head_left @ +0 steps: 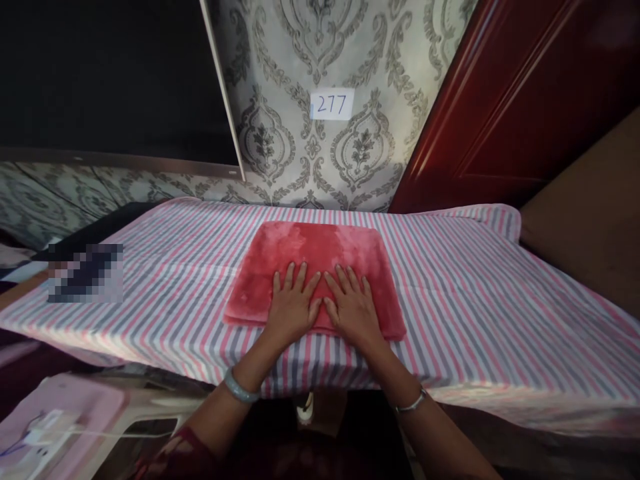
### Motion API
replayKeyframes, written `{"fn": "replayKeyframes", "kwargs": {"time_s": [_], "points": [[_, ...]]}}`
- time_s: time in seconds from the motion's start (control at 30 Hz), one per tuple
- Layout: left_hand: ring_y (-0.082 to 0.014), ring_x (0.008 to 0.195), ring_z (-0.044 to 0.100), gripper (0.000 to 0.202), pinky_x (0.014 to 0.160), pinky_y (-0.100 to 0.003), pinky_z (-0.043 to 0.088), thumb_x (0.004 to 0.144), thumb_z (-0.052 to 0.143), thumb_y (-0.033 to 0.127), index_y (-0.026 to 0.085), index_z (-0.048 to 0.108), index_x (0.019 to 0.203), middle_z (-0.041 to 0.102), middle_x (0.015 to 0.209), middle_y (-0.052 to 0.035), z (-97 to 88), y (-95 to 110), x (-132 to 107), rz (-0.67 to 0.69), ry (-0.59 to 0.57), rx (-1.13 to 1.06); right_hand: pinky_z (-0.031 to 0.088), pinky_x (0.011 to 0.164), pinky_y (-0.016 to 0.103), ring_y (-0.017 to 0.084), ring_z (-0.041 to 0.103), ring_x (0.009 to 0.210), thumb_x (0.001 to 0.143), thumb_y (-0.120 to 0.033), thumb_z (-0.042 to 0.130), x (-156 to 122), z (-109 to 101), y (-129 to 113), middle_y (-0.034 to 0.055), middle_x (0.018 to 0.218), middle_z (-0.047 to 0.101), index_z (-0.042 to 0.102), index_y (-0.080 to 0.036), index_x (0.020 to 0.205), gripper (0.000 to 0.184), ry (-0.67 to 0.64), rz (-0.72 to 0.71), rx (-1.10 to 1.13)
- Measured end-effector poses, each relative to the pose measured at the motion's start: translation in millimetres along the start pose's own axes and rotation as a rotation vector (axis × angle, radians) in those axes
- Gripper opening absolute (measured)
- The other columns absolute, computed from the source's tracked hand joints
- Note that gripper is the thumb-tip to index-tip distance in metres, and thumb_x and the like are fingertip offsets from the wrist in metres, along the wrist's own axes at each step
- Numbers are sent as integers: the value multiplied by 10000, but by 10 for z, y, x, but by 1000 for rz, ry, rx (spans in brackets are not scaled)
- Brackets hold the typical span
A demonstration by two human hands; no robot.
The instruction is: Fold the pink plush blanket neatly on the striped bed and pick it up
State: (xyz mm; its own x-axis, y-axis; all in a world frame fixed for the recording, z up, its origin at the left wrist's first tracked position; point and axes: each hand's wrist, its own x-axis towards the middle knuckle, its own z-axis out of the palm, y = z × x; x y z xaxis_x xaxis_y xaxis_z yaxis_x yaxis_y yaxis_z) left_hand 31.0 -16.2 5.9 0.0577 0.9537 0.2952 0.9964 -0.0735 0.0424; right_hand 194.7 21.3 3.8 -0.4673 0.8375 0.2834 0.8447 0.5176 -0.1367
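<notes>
A plush red cloth (pixel 320 240), folded into a flat, layered rectangle, lies in front of me on a striped tablecloth (pixel 450 287). My left hand (pixel 294 300) rests palm down on its near half, fingers spread. Beside it, my right hand (pixel 351 300) lies flat on the same cloth with its fingers also apart. The two thumbs point inward and are close together. Neither hand grips anything. What is under the palms is hidden.
A dark television screen (pixel 115 80) is at the back left, above the table. At the right stands a dark red wooden panel (pixel 480 127). A paper marked 277 (pixel 331 104) is on the patterned wall. A pink stool (pixel 75 407) stands at lower left.
</notes>
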Motion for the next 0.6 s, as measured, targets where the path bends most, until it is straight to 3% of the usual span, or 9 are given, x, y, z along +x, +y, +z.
{"fn": "replayKeyframes", "kwargs": {"time_s": [0.2, 0.33, 0.47, 0.6], "points": [[-370, 1564, 241, 577, 1238, -669, 195, 1008, 464, 448, 290, 456, 1563, 320, 1679, -99, -4, 34, -17, -8, 19, -11, 188, 1242, 573, 308, 254, 1552, 1032, -358, 424, -6, 10, -24, 68, 1678, 312, 423, -268, 1587, 562, 6, 2, -14], [-332, 1557, 278, 587, 1242, -623, 245, 1019, 448, 469, 273, 438, 1571, 334, 1675, -93, -193, -5, -45, -3, -34, -33, 240, 1228, 562, 302, 268, 1549, 1046, -388, 407, -11, -111, 28, 72, 1677, 317, 415, -272, 1589, 555, -62, -24, -11], [-323, 1537, 327, 578, 1247, -644, 197, 1037, 399, 450, 222, 440, 1567, 394, 1641, -135, -401, -276, -148, -92, -8, 22, 268, 1213, 554, 311, 296, 1535, 1059, -430, 372, -99, -276, 272, 97, 1649, 379, 415, -268, 1589, 556, -11, 4, -44], [-347, 1543, 307, 601, 1223, -654, 241, 1036, 378, 458, 179, 443, 1564, 355, 1652, -180, -359, -597, -244, -192, -6, 75, 273, 1194, 600, 350, 288, 1530, 1054, -457, 373, -213, -222, 529, 122, 1631, 406, 443, -256, 1574, 562, 40, 98, -95]]}}
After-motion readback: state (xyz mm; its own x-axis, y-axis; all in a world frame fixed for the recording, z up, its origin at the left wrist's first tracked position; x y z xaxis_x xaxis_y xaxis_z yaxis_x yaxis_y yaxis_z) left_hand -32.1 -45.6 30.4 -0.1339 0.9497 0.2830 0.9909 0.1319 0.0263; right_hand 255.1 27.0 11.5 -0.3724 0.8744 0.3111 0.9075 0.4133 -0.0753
